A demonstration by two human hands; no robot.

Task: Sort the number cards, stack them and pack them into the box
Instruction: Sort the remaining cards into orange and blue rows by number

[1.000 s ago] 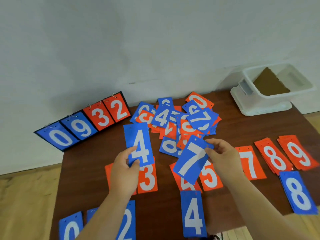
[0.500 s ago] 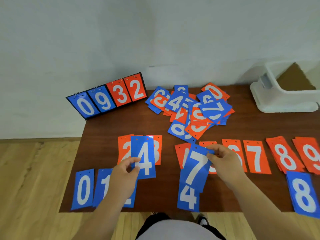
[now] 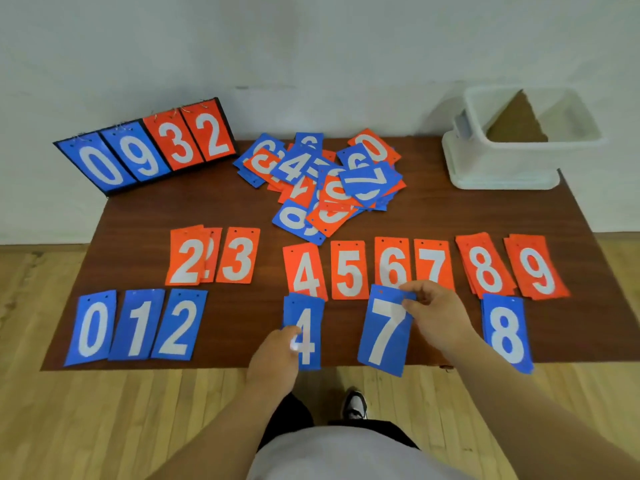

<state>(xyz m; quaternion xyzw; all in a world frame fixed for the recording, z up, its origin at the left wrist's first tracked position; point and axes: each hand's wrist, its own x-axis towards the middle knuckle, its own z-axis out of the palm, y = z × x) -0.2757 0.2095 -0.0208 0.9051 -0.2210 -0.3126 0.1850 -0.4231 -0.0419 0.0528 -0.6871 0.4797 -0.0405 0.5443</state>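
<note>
Cards look like thin, light, stiff plastic or laminated sheets, flat and slick on top; they probably slide on the table [image 3: 225,209] and on each other, so stacks will skew if nudged. The best hold is a pinch at a short edge or a corner, thumb over and fingers under, lifting an edge first since a card lying flat gives nothing to grab. Left hand [image 3: 275,358] comes in low over the front edge, forearm angled up from the body, thumb pressed on the lower left of the blue 4 [image 3: 304,330], which sits at the front edge just below the red 4 [image 3: 304,270]; whether the fingers are under the card I cannot tell, as that spot is blurred. Right hand [image 3: 434,317] reaches in from the right, wrist bent inward, and pinches the top right corner of the blue 7 [image 3: 386,332]. That card tilts slightly and its lower end overhangs the front edge, between the blue 4 and the blue 8 [image 3: 506,332]. The unsorted pile [image 3: 325,181] lies near the back edge at the centre. The box [image 3: 512,157] stands on the back right corner, well apart from both hands. Sorting is partly done, packing not started.
</note>
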